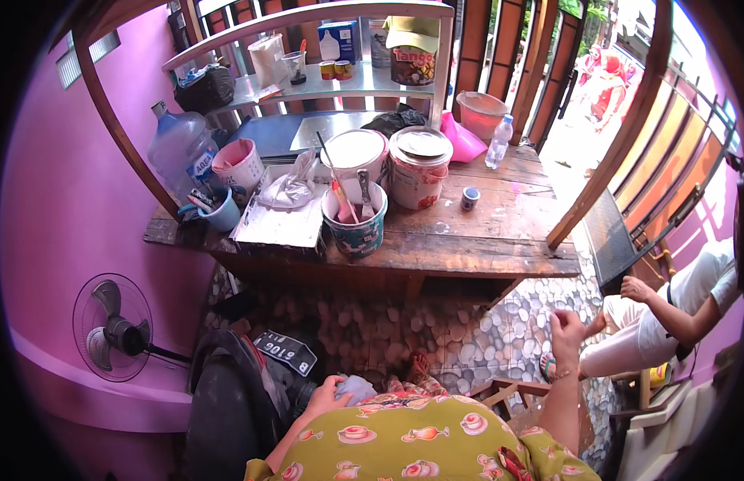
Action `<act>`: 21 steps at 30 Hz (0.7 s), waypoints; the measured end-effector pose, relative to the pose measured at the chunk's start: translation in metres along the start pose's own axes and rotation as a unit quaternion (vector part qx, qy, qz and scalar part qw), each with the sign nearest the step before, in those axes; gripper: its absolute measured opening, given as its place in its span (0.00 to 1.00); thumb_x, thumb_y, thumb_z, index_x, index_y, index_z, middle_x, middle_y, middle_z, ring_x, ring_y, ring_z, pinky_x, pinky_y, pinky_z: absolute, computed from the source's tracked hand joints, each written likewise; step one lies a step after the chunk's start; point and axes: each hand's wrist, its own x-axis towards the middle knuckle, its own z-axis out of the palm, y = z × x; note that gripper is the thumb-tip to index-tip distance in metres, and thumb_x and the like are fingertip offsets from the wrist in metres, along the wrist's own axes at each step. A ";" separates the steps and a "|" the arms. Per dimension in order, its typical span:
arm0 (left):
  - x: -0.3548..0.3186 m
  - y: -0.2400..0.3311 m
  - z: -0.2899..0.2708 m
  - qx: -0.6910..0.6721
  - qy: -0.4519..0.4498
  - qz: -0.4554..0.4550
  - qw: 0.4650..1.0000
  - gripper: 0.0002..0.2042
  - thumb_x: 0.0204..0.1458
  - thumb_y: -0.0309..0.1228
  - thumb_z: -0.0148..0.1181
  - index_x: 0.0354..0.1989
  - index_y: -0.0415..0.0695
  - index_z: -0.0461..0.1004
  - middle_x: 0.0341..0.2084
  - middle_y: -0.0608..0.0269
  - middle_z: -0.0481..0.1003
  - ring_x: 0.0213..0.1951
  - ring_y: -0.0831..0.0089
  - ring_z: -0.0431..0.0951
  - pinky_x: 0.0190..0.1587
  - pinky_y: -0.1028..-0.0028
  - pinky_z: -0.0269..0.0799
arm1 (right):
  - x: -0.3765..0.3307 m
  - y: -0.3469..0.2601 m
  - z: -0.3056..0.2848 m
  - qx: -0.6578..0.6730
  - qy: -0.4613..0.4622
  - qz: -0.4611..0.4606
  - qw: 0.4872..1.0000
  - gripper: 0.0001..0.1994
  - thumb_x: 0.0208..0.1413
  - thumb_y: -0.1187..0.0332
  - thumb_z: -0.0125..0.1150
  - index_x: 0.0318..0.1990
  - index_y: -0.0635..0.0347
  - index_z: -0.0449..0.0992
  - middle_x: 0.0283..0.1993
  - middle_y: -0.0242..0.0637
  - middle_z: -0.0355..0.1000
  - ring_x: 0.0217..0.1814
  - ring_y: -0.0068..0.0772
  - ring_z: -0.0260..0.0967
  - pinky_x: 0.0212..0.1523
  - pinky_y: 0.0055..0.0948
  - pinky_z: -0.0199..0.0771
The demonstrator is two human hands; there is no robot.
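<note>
My left hand [330,394] is low in front of my body, beside a motorcycle's rear end, with its fingers closed on a pale, bluish-white crumpled bundle [356,390]. Whether that bundle is cloth or plastic I cannot tell. Out to the right, my right hand [567,330] is raised above the pebble-patterned floor with its fingers curled in; anything inside them is hidden. It is apart from the wooden table [476,250]. On that table stand a paint bucket [356,234] with a brush and a scraper in it, a lidded bucket [420,172] and a small round tin [469,199].
A motorcycle [235,385] with a plate stands at my left, near a fan [115,329]. A seated person [660,321] is at the right. A wooden frame [512,393] lies by my right side. A water jug [179,148] and a plastic bottle [500,143] stand on the table.
</note>
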 end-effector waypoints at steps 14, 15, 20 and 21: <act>0.093 0.053 -0.012 -0.078 0.128 -0.045 0.988 0.20 0.44 0.41 0.62 0.44 0.43 0.70 0.32 0.47 0.76 0.37 0.53 0.77 0.40 0.64 0.71 | 0.229 -0.213 0.188 0.056 -0.188 -0.289 0.937 0.11 0.46 0.68 0.62 0.35 0.64 0.75 0.35 0.43 0.70 0.34 0.37 0.71 0.37 0.32 0.69; 0.095 0.058 -0.014 -0.078 0.121 -0.055 0.988 0.20 0.44 0.41 0.62 0.43 0.43 0.71 0.32 0.47 0.76 0.37 0.53 0.77 0.40 0.64 0.71 | 0.239 -0.221 0.198 0.063 -0.183 -0.326 0.925 0.11 0.46 0.68 0.62 0.35 0.64 0.76 0.35 0.43 0.70 0.35 0.37 0.70 0.38 0.33 0.69; 0.114 0.048 -0.018 -0.091 0.095 -0.054 0.990 0.18 0.44 0.40 0.61 0.42 0.44 0.73 0.35 0.47 0.75 0.39 0.54 0.76 0.41 0.65 0.71 | 0.263 -0.263 0.231 0.083 -0.191 -0.320 0.924 0.10 0.43 0.69 0.64 0.34 0.62 0.77 0.35 0.39 0.71 0.37 0.35 0.69 0.39 0.31 0.69; 0.121 0.046 -0.019 -0.064 0.091 -0.031 0.993 0.18 0.44 0.40 0.62 0.42 0.44 0.74 0.35 0.48 0.75 0.40 0.55 0.76 0.42 0.66 0.70 | 0.268 -0.265 0.237 0.078 -0.178 -0.342 0.920 0.09 0.44 0.69 0.63 0.34 0.62 0.77 0.34 0.38 0.70 0.35 0.34 0.68 0.37 0.31 0.69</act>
